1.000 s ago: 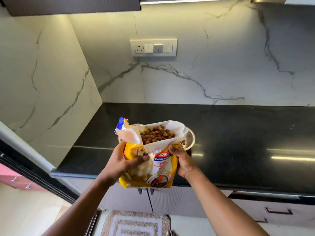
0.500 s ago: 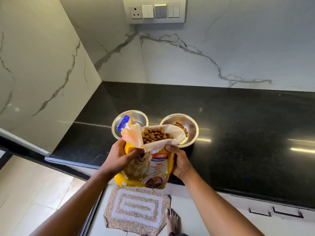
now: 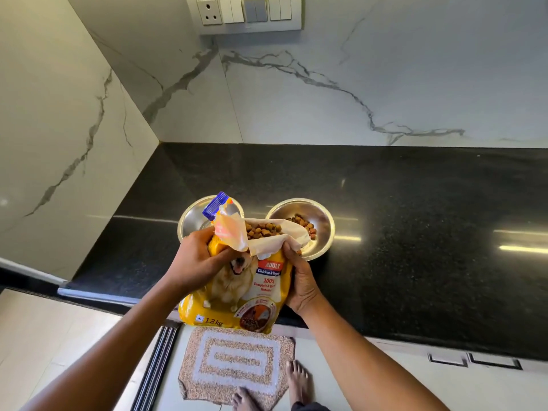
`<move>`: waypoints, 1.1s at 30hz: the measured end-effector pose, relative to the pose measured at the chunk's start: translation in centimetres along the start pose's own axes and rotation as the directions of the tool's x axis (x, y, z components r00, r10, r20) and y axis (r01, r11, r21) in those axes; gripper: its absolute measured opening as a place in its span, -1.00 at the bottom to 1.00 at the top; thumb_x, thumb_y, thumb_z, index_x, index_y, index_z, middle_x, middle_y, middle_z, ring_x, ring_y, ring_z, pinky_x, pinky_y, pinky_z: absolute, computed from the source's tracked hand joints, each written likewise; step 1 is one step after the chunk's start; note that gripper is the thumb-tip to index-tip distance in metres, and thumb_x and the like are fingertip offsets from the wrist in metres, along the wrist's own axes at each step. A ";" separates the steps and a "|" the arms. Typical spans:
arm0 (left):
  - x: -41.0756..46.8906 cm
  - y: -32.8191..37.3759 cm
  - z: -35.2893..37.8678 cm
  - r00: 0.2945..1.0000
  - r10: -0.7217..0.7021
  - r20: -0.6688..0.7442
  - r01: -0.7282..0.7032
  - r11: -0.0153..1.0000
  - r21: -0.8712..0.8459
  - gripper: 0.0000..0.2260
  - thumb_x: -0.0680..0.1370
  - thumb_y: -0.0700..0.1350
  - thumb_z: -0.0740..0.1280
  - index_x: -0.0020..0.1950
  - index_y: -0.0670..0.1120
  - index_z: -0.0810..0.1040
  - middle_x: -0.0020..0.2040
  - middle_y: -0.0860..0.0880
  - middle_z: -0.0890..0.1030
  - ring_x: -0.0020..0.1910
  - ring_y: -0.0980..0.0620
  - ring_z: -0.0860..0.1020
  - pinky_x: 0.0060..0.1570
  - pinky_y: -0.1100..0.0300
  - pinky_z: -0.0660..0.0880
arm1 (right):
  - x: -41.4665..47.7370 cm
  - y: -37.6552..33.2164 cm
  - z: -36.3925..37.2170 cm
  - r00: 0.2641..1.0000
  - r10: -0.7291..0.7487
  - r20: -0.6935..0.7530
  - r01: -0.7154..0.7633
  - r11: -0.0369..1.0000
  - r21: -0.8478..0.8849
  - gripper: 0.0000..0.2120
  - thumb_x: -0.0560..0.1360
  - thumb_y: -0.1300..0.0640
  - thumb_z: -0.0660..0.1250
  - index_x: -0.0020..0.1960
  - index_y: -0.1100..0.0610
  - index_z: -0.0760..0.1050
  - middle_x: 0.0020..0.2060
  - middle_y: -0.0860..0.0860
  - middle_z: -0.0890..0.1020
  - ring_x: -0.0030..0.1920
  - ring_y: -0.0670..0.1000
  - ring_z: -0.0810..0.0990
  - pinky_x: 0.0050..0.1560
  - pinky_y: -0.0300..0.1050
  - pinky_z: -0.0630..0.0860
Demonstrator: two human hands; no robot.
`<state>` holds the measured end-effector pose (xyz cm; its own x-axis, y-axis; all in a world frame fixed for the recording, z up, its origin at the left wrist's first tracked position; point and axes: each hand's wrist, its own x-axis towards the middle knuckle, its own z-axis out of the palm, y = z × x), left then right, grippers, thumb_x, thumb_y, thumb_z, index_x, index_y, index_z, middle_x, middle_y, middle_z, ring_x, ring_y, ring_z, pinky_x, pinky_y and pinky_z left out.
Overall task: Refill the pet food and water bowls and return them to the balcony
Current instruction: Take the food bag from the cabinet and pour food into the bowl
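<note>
A yellow dog food bag (image 3: 237, 295) with its top torn open shows brown kibble inside. My left hand (image 3: 195, 259) grips its upper left side and my right hand (image 3: 299, 280) grips its right edge, holding it upright in front of the counter. Behind it on the black counter (image 3: 415, 232) stand two steel bowls side by side. The right bowl (image 3: 320, 215) holds some kibble. The left bowl (image 3: 192, 215) is partly hidden by the bag and looks empty where visible.
Marble walls close the corner at the left and back, with a switch panel (image 3: 249, 13) above. A patterned mat (image 3: 237, 363) and my bare feet (image 3: 296, 381) are on the floor below. Drawer handles (image 3: 474, 361) sit under the counter at right.
The view has tilted down, bringing both bowls, the mat and my feet into sight. The bag stays upright in both hands, slightly nearer to me.
</note>
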<state>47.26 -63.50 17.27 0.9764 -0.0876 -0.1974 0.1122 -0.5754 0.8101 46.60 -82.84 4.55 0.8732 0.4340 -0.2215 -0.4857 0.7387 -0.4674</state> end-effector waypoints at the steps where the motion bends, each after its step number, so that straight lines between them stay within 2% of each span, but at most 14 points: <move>1: 0.1 0.2 0.0 1.000 0.003 0.000 -0.003 1.000 0.017 -0.62 0.30 0.28 0.47 0.02 0.12 0.63 -0.08 0.07 0.74 -0.07 0.07 0.72 -0.03 0.01 0.68 | 0.0 0.1 0.0 1.000 -0.006 -0.006 0.006 1.000 0.009 -0.40 0.38 -0.15 0.61 0.35 0.06 0.65 0.28 0.23 0.65 0.27 0.25 0.64 0.37 0.31 0.48; 5: 0.9 1.2 -0.1 0.999 0.032 0.010 -0.032 0.997 0.072 -0.79 0.45 0.11 0.54 0.00 0.18 0.58 -0.05 0.11 0.70 -0.04 0.08 0.69 -0.02 0.07 0.64 | 0.1 0.2 0.0 0.999 -0.029 -0.016 0.029 0.999 0.037 -0.37 0.35 -0.18 0.63 0.34 0.06 0.66 0.28 0.24 0.65 0.28 0.26 0.63 0.39 0.34 0.44; 7: 1.4 1.6 -0.3 0.999 0.041 0.029 -0.043 0.994 0.097 -0.82 0.49 0.05 0.51 -0.01 0.23 0.55 -0.04 0.14 0.68 -0.02 0.09 0.67 -0.01 0.09 0.63 | 0.3 0.4 -0.1 0.998 -0.043 -0.034 0.044 0.998 0.050 -0.34 0.37 -0.18 0.61 0.38 0.08 0.62 0.30 0.26 0.63 0.29 0.28 0.61 0.40 0.36 0.42; 11: 2.1 2.2 -0.7 0.996 0.051 0.077 -0.060 0.990 0.127 -0.81 0.51 0.04 0.49 0.00 0.26 0.52 -0.03 0.16 0.66 -0.03 0.11 0.66 -0.07 0.20 0.58 | 0.6 0.9 -0.1 0.996 -0.065 -0.066 0.070 0.994 0.080 -0.34 0.40 -0.20 0.57 0.40 0.09 0.60 0.30 0.26 0.63 0.29 0.28 0.62 0.37 0.36 0.48; 15: 2.7 2.5 -1.1 0.994 0.039 0.106 -0.056 0.986 0.156 -0.81 0.50 0.06 0.49 0.01 0.26 0.53 -0.01 0.15 0.67 0.00 0.12 0.66 0.00 0.14 0.60 | 0.9 1.4 0.0 0.994 -0.079 -0.072 0.085 0.994 0.071 -0.30 0.43 -0.21 0.55 0.45 0.12 0.53 0.34 0.28 0.58 0.34 0.30 0.56 0.49 0.44 0.28; 18: 2.9 2.6 -1.3 0.993 0.024 0.114 -0.044 0.984 0.173 -0.81 0.50 0.07 0.49 0.02 0.27 0.53 -0.01 0.15 0.66 0.00 0.10 0.66 0.06 0.06 0.61 | 1.1 1.8 -0.1 0.994 -0.071 -0.080 0.077 0.995 0.071 -0.27 0.45 -0.22 0.52 0.49 0.12 0.49 0.37 0.28 0.55 0.37 0.32 0.52 0.52 0.46 0.22; 22: 3.1 2.8 -1.5 0.993 0.031 0.117 -0.052 0.981 0.189 -0.80 0.51 0.07 0.48 0.03 0.27 0.51 -0.02 0.14 0.66 -0.01 0.10 0.66 0.07 0.05 0.62 | 1.3 1.9 0.2 0.994 -0.072 -0.076 0.078 0.995 0.068 -0.32 0.46 -0.25 0.50 0.44 0.11 0.55 0.34 0.25 0.59 0.34 0.29 0.55 0.53 0.45 0.21; 27: 3.5 3.0 -1.7 0.989 0.052 0.137 -0.078 0.978 0.193 -0.79 0.51 0.06 0.48 0.02 0.29 0.49 -0.01 0.14 0.64 0.04 0.05 0.65 0.10 0.02 0.60 | 1.3 2.6 -0.1 0.990 -0.068 -0.125 0.081 0.991 0.106 -0.44 0.58 -0.25 0.28 0.42 0.09 0.58 0.33 0.24 0.61 0.33 0.27 0.57 0.53 0.43 0.21; 30: 3.8 3.3 -1.7 0.986 0.056 0.157 -0.087 0.976 0.202 -0.79 0.52 0.07 0.47 0.02 0.30 0.49 -0.01 0.16 0.64 0.03 0.08 0.65 0.08 0.06 0.59 | 1.3 2.8 -0.2 0.987 -0.056 -0.149 0.076 0.988 0.132 -0.45 0.62 -0.24 0.20 0.41 0.09 0.58 0.33 0.24 0.60 0.33 0.27 0.57 0.53 0.44 0.20; 33: 4.1 3.7 -1.7 0.983 0.048 0.177 -0.082 0.978 0.192 -0.79 0.53 0.04 0.46 0.02 0.31 0.47 -0.03 0.19 0.62 0.00 0.12 0.64 0.01 0.15 0.56 | 1.4 2.7 -0.1 0.987 -0.068 -0.149 0.087 0.988 0.127 -0.42 0.58 -0.26 0.27 0.42 0.09 0.57 0.34 0.25 0.60 0.33 0.27 0.56 0.53 0.42 0.21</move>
<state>52.03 -64.65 20.36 0.9324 -0.2579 -0.2532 -0.0060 -0.7116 0.7025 46.51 -80.28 2.89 0.9003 0.3013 -0.3141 -0.4088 0.8330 -0.3727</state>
